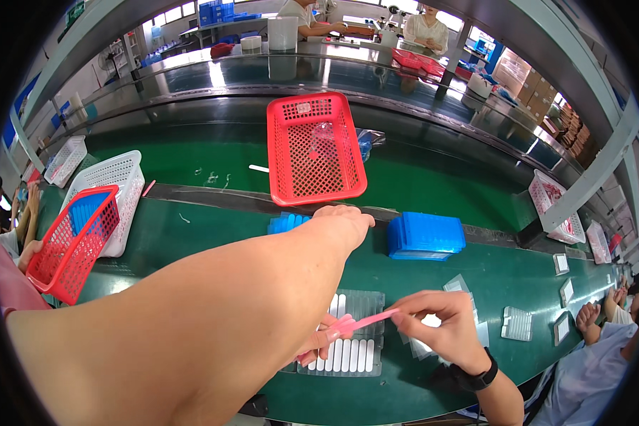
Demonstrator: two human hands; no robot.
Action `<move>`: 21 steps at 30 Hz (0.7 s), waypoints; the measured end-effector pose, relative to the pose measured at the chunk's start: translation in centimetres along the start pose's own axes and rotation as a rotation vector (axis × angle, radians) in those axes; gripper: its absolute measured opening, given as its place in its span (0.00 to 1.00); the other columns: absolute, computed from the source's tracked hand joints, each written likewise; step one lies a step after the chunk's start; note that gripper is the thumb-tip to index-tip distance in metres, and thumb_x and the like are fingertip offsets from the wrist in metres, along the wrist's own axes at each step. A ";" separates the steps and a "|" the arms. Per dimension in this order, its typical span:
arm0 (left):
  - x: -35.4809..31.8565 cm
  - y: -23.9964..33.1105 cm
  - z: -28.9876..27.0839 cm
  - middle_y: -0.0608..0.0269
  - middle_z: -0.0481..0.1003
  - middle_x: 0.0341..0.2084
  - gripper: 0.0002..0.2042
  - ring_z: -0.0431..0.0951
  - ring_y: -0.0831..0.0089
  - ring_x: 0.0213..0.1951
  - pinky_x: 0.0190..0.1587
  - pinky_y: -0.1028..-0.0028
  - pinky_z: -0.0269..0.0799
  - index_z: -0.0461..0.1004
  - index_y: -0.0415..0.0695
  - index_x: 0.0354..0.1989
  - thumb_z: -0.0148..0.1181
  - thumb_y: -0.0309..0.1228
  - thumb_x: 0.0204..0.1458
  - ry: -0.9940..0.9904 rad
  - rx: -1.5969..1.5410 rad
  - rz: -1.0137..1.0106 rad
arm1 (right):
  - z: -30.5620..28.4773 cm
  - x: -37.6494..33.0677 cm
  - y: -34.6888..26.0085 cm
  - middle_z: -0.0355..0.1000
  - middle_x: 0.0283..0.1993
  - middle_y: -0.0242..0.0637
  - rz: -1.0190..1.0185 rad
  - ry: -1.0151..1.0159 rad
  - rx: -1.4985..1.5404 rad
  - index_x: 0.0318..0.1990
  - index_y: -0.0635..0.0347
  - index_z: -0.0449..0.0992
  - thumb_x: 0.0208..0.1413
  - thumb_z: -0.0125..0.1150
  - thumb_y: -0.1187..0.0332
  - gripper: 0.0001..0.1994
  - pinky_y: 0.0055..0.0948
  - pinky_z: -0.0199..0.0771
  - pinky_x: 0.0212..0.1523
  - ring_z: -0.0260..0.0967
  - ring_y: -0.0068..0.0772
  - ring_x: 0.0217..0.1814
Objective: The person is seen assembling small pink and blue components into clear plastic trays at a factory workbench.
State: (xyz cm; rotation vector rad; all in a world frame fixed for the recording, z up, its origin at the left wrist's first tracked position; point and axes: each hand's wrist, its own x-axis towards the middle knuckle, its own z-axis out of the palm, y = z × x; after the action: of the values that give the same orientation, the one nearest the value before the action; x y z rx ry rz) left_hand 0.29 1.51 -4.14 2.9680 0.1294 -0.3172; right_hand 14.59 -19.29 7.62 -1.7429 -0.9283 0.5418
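My left hand [324, 336] is mostly hidden behind a co-worker's forearm; its visible fingers close on several pink flat strips [344, 326]. My right hand [440, 326], with a dark watch band at the wrist, pinches the far end of one pink strip between thumb and fingers. Below them lies a clear plastic tray [375, 321] with white round-ended strips [355, 355] standing side by side in it. The co-worker's bare arm [213, 312] crosses from the left, its hand [344, 220] beside some blue pieces [285, 223]. Clear plastic sheets [481, 334] lie under and beside my right hand.
A red mesh basket [280, 170] stands ahead on the green bench. A stack of blue trays [426, 238] is right of it. At the left, the co-worker grips another red basket [64, 270] by a white one [131, 184]. Another clear tray [517, 324] lies right.
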 end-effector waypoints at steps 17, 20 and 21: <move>8.9 -0.2 -16.5 0.73 0.84 0.35 0.11 0.82 0.70 0.43 0.51 0.67 0.76 0.84 0.53 0.44 0.57 0.35 0.57 -0.302 -0.052 -0.247 | 3.2 1.6 1.7 0.77 0.44 0.39 -0.952 -0.311 -0.966 0.30 0.60 0.68 0.45 0.63 0.72 0.08 0.27 0.77 0.35 0.74 0.31 0.35; 5.4 -1.1 -19.5 0.69 0.84 0.35 0.10 0.82 0.71 0.36 0.44 0.69 0.77 0.83 0.48 0.43 0.58 0.33 0.57 -0.329 -0.164 -0.273 | 4.4 2.1 1.2 0.76 0.43 0.40 -1.002 -0.366 -1.013 0.30 0.60 0.69 0.44 0.61 0.72 0.07 0.26 0.73 0.34 0.71 0.29 0.35; 5.7 -1.1 -19.8 0.65 0.83 0.35 0.09 0.81 0.72 0.31 0.38 0.71 0.78 0.82 0.44 0.42 0.59 0.31 0.58 -0.354 -0.289 -0.247 | 4.1 2.0 1.2 0.77 0.45 0.40 -0.942 -0.396 -1.052 0.31 0.61 0.70 0.45 0.61 0.72 0.07 0.26 0.74 0.35 0.73 0.30 0.38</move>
State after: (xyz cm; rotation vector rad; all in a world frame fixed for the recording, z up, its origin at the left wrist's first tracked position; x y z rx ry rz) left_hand 9.72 6.23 13.60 2.5649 0.4574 -0.7747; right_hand 13.17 -15.55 5.25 -1.7590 -2.4226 -0.3325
